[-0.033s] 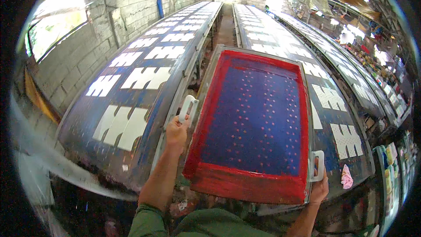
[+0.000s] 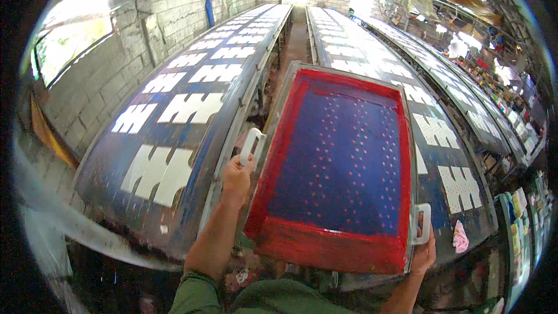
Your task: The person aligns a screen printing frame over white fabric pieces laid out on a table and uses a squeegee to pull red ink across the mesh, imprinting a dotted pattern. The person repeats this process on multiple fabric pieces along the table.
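Observation:
A framed printing screen [image 2: 349,157] with blue mesh, rows of small pale dots and a red border spans the space in front of me. White handles stick out from its two long sides. My left hand [image 2: 237,177] is closed around the left handle [image 2: 251,145]. On the other side my right hand [image 2: 425,253] grips the right handle [image 2: 422,224], its fingers partly hidden behind it. The screen is held up, slightly tilted, and covers part of the right table [image 2: 435,160]. White cut pieces with small dots [image 2: 459,188] lie on that table beside the screen.
A long dark table [image 2: 110,189] with rows of plain white cut pieces [image 2: 158,174] runs along the block wall [image 2: 125,61] at left. A crumpled pink cloth [image 2: 460,237] lies at the right table's near edge. A narrow aisle [image 2: 295,43] separates the tables.
The screen and both hands sit very slightly lower and to the right in the view. My grip on both handles is the same.

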Tool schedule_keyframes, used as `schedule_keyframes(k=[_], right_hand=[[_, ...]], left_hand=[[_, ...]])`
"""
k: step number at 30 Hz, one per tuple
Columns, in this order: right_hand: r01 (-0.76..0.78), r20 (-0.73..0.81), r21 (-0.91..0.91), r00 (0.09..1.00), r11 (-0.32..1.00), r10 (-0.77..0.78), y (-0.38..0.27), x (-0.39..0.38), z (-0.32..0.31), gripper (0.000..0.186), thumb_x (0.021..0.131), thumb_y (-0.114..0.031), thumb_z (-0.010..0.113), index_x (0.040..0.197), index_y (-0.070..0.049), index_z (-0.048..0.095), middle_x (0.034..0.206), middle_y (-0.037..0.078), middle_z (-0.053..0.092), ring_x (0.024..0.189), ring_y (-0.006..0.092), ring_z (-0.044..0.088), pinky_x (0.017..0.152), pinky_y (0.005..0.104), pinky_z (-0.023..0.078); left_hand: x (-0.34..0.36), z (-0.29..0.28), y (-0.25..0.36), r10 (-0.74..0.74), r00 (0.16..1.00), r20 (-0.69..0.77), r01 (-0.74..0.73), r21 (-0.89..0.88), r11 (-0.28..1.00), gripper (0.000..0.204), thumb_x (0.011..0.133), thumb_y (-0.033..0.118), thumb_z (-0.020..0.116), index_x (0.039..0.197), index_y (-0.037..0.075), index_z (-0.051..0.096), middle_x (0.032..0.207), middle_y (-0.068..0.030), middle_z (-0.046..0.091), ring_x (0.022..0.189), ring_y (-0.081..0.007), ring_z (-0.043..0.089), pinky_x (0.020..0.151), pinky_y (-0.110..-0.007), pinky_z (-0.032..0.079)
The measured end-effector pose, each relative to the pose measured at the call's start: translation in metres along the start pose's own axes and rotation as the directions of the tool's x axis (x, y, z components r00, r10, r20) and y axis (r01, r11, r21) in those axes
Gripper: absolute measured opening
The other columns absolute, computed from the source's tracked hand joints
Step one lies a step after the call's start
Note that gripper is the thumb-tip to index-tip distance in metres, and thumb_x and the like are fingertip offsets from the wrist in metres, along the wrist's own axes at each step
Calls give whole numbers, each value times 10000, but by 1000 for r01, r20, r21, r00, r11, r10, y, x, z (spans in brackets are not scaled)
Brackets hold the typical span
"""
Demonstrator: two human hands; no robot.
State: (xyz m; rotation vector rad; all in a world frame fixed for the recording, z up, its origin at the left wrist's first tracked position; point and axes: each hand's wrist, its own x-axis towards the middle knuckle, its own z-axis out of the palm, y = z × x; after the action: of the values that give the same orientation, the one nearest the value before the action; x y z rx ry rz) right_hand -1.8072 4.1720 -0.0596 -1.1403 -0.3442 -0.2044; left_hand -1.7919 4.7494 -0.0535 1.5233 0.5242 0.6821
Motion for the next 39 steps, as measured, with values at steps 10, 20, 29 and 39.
schedule_keyframes(k=[10, 20, 29, 39], right_hand=[[60, -288, -125, 953, 990, -94, 38, 29, -85, 965, 1084, -620, 488, 1711, 89, 296, 1756, 245, 384, 1628, 407, 358, 1347, 567, 263], [148, -408, -396, 856, 906, -318, -40, -1, -82, 976, 1077, -620, 513, 1705, 96, 301, 1750, 246, 390, 1611, 412, 388, 1335, 568, 294], [119, -413, -464, 847, 878, -333, -40, 40, 2, 977, 1074, -618, 520, 1706, 95, 301, 1747, 247, 395, 1606, 414, 396, 1330, 570, 306], [124, -342, -477, 886, 870, -314, -44, 79, 80, 979, 1072, -617, 527, 1706, 94, 300, 1743, 247, 400, 1601, 416, 406, 1324, 572, 320]], left_hand=[[114, 181, -11, 27, 948, 318, -3, -76, 997, 270, 979, 130, 772, 1215, -1, 747, 1020, -11, 716, 919, -105, 643, 834, -285, 517], [88, 298, -6, 116, 786, 607, -5, -182, 983, 280, 970, 202, 760, 1168, 8, 719, 946, -27, 709, 851, -124, 655, 739, -330, 551], [80, 329, -9, 55, 699, 713, 123, -196, 973, 341, 927, 248, 820, 1133, -3, 715, 929, -34, 685, 853, -146, 639, 752, -348, 536], [158, 291, -11, -10, 704, 710, 282, -266, 922, 453, 934, 278, 834, 1238, -36, 717, 1051, -107, 759, 966, -190, 697, 900, -357, 554]])
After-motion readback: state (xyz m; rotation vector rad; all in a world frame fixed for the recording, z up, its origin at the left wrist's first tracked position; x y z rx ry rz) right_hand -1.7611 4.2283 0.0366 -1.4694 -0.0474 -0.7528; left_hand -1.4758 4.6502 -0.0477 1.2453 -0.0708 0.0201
